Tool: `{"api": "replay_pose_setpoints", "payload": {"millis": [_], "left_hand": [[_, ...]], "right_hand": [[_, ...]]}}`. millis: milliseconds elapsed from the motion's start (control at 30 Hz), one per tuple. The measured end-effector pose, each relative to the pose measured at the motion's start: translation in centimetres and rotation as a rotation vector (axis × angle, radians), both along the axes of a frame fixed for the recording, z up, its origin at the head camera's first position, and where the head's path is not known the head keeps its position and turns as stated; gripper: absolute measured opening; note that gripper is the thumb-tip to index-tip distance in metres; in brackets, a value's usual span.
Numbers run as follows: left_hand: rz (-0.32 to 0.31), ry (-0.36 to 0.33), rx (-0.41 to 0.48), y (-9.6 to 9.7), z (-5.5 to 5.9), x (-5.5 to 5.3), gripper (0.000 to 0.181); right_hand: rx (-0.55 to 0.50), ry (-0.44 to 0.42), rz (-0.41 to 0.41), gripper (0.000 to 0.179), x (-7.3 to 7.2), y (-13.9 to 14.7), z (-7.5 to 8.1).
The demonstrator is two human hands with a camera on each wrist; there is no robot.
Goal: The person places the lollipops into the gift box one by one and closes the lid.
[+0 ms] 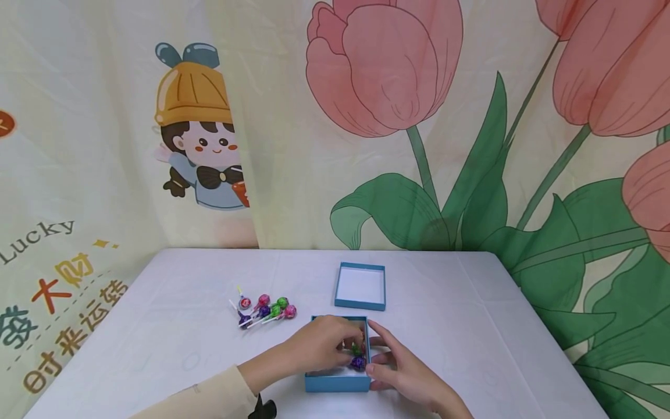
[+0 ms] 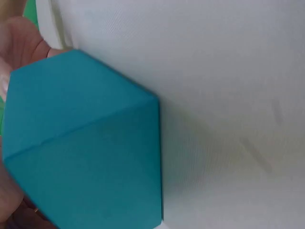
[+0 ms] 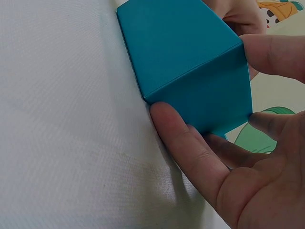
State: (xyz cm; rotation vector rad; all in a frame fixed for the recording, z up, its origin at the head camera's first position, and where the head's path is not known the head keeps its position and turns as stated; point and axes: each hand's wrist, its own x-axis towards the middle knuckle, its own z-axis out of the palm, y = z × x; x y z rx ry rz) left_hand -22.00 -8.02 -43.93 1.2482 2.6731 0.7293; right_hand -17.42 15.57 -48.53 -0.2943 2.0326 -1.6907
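Facing a pale hanging (image 1: 282,145) printed with big tulips, I have my two hands at a white-covered table (image 1: 460,302), its cloth smooth and matte in the head view, the far edge running along the hanging's foot. Right of the middle, close to me, sits the blue box (image 1: 337,384), uncovered, its long axis apparently running near to far. Just beyond it and slightly right, the matching lid (image 1: 360,305) lies hollow side up.

My right hand (image 1: 405,368) lies along the box's right wall, fingers loosely extended against it, thumb at the rim; I'd judge it is steadying rather than gripping. My left hand (image 1: 321,343) comes over from the left and dips inside, fingers bent down; whether they pinch a sweet I cannot tell, since they hide their own tips.

What matters most, I think, is the offset to the pile of lollipops (image 1: 263,312): it lies left of the box and a bit farther off, so my left hand is the nearer one. A stretch of cloth separates pile from box, giving room sideways. The pile's sticks point various ways. Smallest, inside the box by its right wall, are a purple lollipop (image 1: 358,364) and a green one (image 1: 357,350) just beyond.
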Motion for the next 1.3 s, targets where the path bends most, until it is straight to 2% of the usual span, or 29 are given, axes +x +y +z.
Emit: {"api": "replay_pose_setpoints", "payload": {"millis": [267,433,600,733,933,1300], "left_hand": [[0.074,0.039,0.027,-2.4,2.0,-1.1,0.021],[0.168,0.08,0.034,-4.7,3.1,-2.3,0.021],[0.275,0.09,0.041,-7.1,3.9,-3.6,0.022],[0.333,0.106,0.034,-9.2,4.3,-4.7,0.023],[0.349,0.112,0.001,-12.8,4.1,-6.3,0.025],[0.329,0.11,-0.054,-18.7,2.1,-8.4,0.028]], "right_hand": [[0.038,0.009,-0.014,0.088,0.0,-0.2,0.2],[0.074,0.006,-0.035,0.088,0.1,-0.3,0.3],[0.071,0.005,-0.035,0.087,0.1,-0.3,0.3],[0.064,0.006,-0.033,0.087,0.1,-0.3,0.3],[0.062,0.007,-0.03,0.087,0.1,-0.3,0.3],[0.056,-0.001,-0.035,0.087,0.1,-0.3,0.3]]}}
